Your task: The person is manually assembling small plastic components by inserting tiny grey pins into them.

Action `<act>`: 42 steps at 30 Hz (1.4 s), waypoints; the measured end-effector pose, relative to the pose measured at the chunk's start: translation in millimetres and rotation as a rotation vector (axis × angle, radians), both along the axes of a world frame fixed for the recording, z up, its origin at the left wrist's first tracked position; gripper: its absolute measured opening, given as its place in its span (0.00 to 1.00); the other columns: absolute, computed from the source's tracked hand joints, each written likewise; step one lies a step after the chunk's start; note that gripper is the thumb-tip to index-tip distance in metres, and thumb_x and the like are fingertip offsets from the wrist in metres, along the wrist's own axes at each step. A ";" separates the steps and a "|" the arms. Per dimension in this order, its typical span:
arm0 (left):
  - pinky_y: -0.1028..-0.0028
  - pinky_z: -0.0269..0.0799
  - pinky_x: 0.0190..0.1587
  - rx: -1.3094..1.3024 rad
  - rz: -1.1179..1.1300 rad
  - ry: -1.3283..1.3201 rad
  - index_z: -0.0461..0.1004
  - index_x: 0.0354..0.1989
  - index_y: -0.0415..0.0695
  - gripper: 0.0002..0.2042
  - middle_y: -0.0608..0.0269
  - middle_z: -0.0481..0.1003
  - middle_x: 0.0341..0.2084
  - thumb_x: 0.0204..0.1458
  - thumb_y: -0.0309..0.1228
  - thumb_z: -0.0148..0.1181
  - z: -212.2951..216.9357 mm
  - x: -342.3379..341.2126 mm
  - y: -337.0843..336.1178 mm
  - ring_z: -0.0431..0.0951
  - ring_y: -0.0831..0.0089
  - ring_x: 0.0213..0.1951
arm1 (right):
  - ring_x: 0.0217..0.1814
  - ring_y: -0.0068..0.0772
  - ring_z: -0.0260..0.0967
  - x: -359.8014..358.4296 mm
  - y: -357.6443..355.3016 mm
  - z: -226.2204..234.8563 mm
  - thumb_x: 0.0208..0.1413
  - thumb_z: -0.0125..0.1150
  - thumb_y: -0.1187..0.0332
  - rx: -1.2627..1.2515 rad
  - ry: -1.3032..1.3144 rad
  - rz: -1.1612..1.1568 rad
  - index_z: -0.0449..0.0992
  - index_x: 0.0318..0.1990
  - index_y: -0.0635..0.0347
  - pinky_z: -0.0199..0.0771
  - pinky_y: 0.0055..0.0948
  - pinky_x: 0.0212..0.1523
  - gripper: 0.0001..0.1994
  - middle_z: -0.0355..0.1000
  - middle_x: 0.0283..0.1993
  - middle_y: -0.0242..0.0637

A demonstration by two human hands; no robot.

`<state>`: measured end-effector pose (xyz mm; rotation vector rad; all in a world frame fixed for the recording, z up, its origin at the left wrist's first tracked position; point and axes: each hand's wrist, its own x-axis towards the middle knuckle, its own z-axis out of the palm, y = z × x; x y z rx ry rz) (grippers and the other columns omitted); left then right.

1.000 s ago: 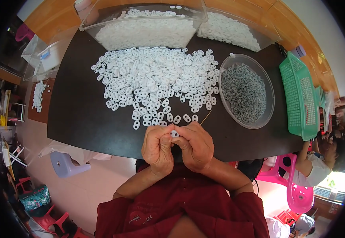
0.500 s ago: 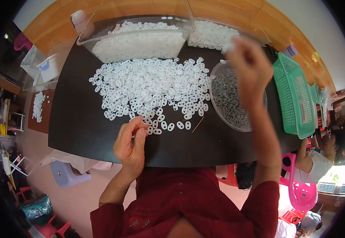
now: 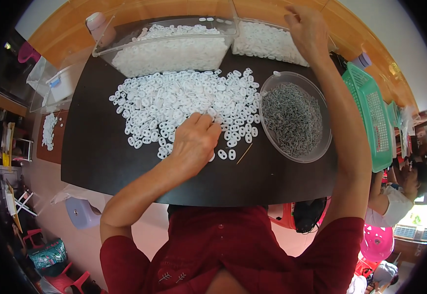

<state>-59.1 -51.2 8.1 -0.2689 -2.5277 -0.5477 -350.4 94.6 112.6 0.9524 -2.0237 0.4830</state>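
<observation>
A heap of small white oval plastic pieces (image 3: 164, 105), each with two holes, spreads over the dark table. My left hand (image 3: 197, 141) reaches into the front of this heap, back up and fingers bent together; what lies under the fingertips is hidden. My right hand (image 3: 310, 35) is raised over the right-hand clear bin (image 3: 299, 60), which holds more white pieces. Its fingers are apart, and I see nothing in them. Below that forearm stands a round clear tub (image 3: 271, 142) full of small grey screws (image 3: 292, 117).
A large clear bin (image 3: 218, 59) of white pieces stands behind the heap. A green basket (image 3: 377, 122) sits at the right edge. A thin wooden stick (image 3: 244, 153) and loose white pieces lie in front. Another person (image 3: 395, 198) is at the far right.
My right hand has moved up and away from above the tub to the right-hand bin; the white piece at its fingers no longer shows. My left hand has moved forward and right into the heap.
</observation>
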 end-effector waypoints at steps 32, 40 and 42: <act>0.62 0.68 0.30 -0.165 -0.113 -0.243 0.70 0.25 0.41 0.06 0.57 0.69 0.25 0.36 0.20 0.58 -8.6 -24.8 -8.9 0.72 0.59 0.33 | 0.32 0.42 0.65 206.9 2.3 -100.1 0.30 0.58 0.78 0.613 -0.486 0.574 0.74 0.17 0.63 0.67 0.38 0.31 0.02 0.68 0.25 0.43; 0.64 0.69 0.31 -0.221 -0.084 -0.250 0.69 0.26 0.38 0.07 0.55 0.70 0.25 0.35 0.22 0.57 -9.0 -21.2 -8.9 0.72 0.59 0.33 | 0.30 0.45 0.67 209.1 11.1 -101.3 0.35 0.57 0.75 0.570 -0.409 0.671 0.71 0.20 0.65 0.68 0.37 0.30 0.03 0.68 0.23 0.45; 0.66 0.71 0.32 -0.250 -0.082 -0.244 0.70 0.27 0.37 0.08 0.53 0.71 0.26 0.35 0.23 0.57 -10.3 -18.7 -7.4 0.73 0.60 0.33 | 0.30 0.43 0.65 212.2 17.9 -94.5 0.35 0.60 0.76 0.474 -0.433 0.639 0.68 0.25 0.65 0.68 0.38 0.28 0.07 0.66 0.24 0.42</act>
